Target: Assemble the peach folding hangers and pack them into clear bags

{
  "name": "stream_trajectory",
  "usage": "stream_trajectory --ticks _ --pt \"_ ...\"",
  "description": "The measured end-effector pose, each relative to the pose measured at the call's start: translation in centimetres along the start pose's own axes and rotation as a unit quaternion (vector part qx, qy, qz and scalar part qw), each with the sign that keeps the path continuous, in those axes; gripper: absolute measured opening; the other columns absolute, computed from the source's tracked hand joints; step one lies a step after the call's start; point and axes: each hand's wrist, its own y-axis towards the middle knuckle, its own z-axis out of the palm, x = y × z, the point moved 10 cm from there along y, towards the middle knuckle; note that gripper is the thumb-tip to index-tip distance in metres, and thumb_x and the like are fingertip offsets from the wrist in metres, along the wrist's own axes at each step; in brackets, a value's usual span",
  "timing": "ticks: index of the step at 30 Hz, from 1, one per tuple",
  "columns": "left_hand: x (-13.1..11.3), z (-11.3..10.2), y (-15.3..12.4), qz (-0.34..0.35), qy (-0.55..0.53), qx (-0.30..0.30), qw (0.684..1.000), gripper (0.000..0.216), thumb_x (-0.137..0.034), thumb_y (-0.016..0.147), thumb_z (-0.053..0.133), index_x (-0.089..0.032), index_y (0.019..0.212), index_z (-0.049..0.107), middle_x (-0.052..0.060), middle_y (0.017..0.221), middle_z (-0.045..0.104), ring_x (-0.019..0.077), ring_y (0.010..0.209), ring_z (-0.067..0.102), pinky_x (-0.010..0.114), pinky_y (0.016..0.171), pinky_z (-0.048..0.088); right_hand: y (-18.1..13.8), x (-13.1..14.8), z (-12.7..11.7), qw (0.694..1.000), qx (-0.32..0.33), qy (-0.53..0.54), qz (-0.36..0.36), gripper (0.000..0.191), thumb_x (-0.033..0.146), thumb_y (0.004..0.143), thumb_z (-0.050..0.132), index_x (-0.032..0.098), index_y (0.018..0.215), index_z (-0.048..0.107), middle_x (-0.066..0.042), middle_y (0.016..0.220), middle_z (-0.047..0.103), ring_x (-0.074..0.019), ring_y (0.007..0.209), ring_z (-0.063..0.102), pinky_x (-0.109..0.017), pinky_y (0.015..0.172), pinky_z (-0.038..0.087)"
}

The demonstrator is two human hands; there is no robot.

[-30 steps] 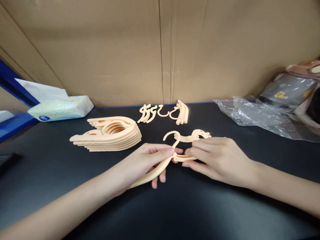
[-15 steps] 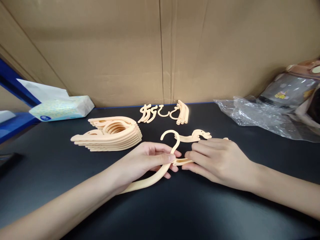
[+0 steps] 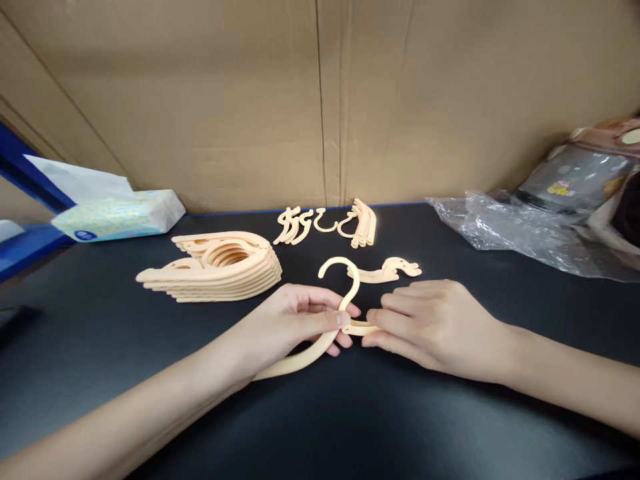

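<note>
Between thumb and fingers, my left hand [image 3: 295, 317] pinches a cream plastic hanger piece [image 3: 307, 360]. Its curved hook [image 3: 354, 280] points up and its long arm runs down to the left under my wrist. My right hand [image 3: 440, 327] is closed around a second cream hanger arm [image 3: 361, 330], mostly hidden by the fingers. The rounded end of that arm meets the first piece at the base of the hook, by my left thumb. Whether the two are locked together cannot be told. Just beyond the hands lie loose hanger parts [image 3: 380, 274].
A stack of folded cream hangers [image 3: 225, 280] sits at the left on the black table [image 3: 350, 427]. Farther back are small hook parts [image 3: 295, 227] and several short arms [image 3: 365, 225]. A tissue pack [image 3: 120, 217], clear plastic bag [image 3: 500, 223] and transparent container [image 3: 565, 177] stand around the edges.
The hanger arm in my right hand has turned slightly at the joint, so its rounded end shows more. Both hands keep their grip, and the view has shifted a little.
</note>
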Motion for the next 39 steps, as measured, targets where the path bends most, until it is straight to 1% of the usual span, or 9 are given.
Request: stream_trajectory --ticks 3,7,12,16,19,28,33,39 --pt "0.0 0.0 -0.1 0.003 -0.001 -0.005 1.0 0.019 -0.026 0.082 0.069 -0.014 0.095 0.074 0.003 0.071 0.071 0.0117 0.069 0.064 0.021 0.068 0.051 0.0 -0.1 0.1 1.0 0.007 0.014 0.002 0.039 0.036 0.1 0.041 0.019 0.076 0.067 0.003 0.06 0.06 -0.0099 0.05 0.052 -0.027 0.052 0.031" --pt "-0.1 -0.3 -0.1 0.003 -0.006 -0.016 1.0 0.022 -0.03 0.083 0.067 -0.015 0.098 0.074 0.003 0.071 0.072 0.0128 0.068 0.065 0.022 0.068 0.052 0.0 -0.4 0.3 0.999 0.017 0.024 0.017 0.041 0.037 0.1 0.04 0.019 0.075 0.068 0.003 0.057 0.058 -0.0097 0.049 0.052 -0.027 0.051 0.032" --pt "0.2 0.0 0.0 0.004 0.003 -0.002 1.0 0.03 -0.034 0.086 0.065 -0.012 0.104 0.072 0.005 0.068 0.073 0.0133 0.064 0.066 0.022 0.066 0.052 -0.1 -0.4 0.1 1.0 0.011 0.019 0.014 0.041 0.036 0.1 0.042 0.018 0.073 0.067 0.003 0.056 0.058 -0.0095 0.048 0.051 -0.027 0.051 0.03" --pt "0.7 0.3 0.3 0.004 -0.002 0.011 1.0 0.041 -0.042 0.083 0.065 -0.01 0.109 0.069 0.008 0.077 0.074 0.0148 0.058 0.066 0.023 0.054 0.05 -0.1 -0.3 0.0 1.0 0.003 0.02 0.012 0.042 0.035 0.1 0.042 0.018 0.071 0.067 0.003 0.055 0.058 -0.0096 0.048 0.051 -0.027 0.05 0.028" --pt "1.1 0.5 0.5 0.001 0.016 0.021 1.0 0.049 -0.048 0.084 0.062 -0.01 0.114 0.066 0.009 0.074 0.073 0.0148 0.053 0.063 0.023 0.048 0.046 0.0 -0.4 0.1 1.0 0.008 0.025 0.014 0.041 0.035 0.099 0.042 0.018 0.071 0.066 0.003 0.056 0.059 -0.0095 0.048 0.051 -0.027 0.051 0.028" --pt "0.7 0.8 0.3 0.023 0.05 0.03 0.998 0.044 -0.044 0.091 0.052 -0.011 0.114 0.066 0.007 0.072 0.071 0.0126 0.051 0.06 0.022 0.048 0.044 -0.2 -0.3 0.2 0.999 0.019 0.037 0.012 0.042 0.036 0.1 0.041 0.019 0.071 0.065 0.003 0.055 0.058 -0.0088 0.046 0.049 -0.028 0.049 0.027" --pt "0.7 1.0 0.2 0.022 0.067 0.038 0.997 0.043 -0.044 0.091 0.052 -0.011 0.115 0.066 0.006 0.072 0.07 0.012 0.051 0.059 0.022 0.049 0.044 0.0 -0.5 0.3 0.998 0.025 0.055 0.021 0.04 0.037 0.099 0.043 0.019 0.07 0.064 0.003 0.054 0.058 -0.0089 0.045 0.049 -0.028 0.048 0.025" --pt "0.6 1.2 0.2 0.032 0.078 0.048 0.995 0.044 -0.047 0.091 0.051 -0.011 0.113 0.067 0.006 0.071 0.07 0.0119 0.051 0.058 0.022 0.049 0.044 0.0 -0.8 0.3 0.996 0.034 0.078 0.032 0.041 0.037 0.099 0.044 0.018 0.068 0.064 0.003 0.054 0.058 -0.0083 0.046 0.049 -0.027 0.047 0.025"
